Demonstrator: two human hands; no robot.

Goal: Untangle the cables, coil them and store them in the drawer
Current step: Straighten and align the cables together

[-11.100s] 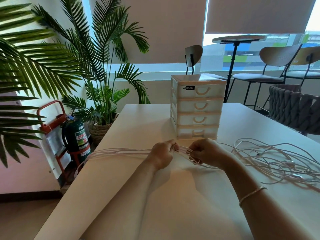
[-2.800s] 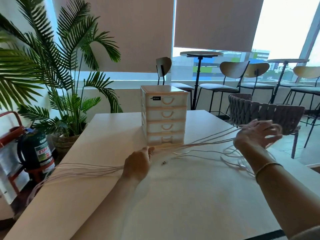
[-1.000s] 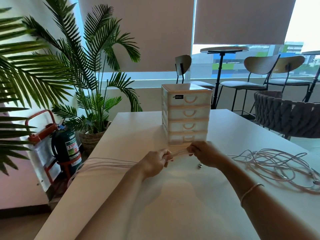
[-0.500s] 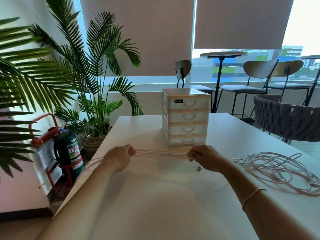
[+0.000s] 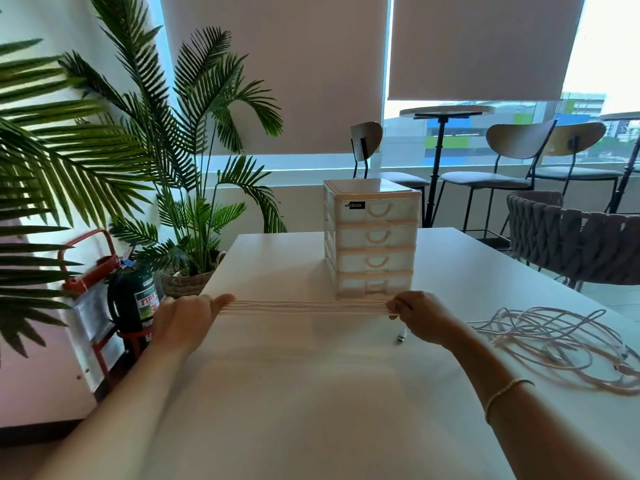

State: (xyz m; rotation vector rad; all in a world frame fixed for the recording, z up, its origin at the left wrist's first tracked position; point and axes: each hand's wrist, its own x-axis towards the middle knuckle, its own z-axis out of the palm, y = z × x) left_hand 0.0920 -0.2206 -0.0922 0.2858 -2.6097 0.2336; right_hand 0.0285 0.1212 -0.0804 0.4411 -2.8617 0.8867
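Observation:
Several pale pink cable strands [image 5: 304, 305] stretch taut and parallel between my two hands, just in front of the drawer unit. My left hand [image 5: 187, 322] grips them at the table's left edge. My right hand [image 5: 420, 315] pinches them in curled fingers near the drawer unit's right corner. A loose heap of the same cables [image 5: 568, 341] lies on the table to the right, and a small metal plug [image 5: 401, 337] lies below my right hand. The white drawer unit [image 5: 372, 237] has all its drawers closed.
The white table [image 5: 311, 410] runs toward me. A woven grey chair [image 5: 575, 244] stands at its right side. Off the left edge are a potted palm [image 5: 187, 216] and a green fire extinguisher [image 5: 133, 299] in a red stand.
My left hand has slid left along the cables to the table's edge, lengthening the taut stretch. My right hand has stayed near the drawer unit.

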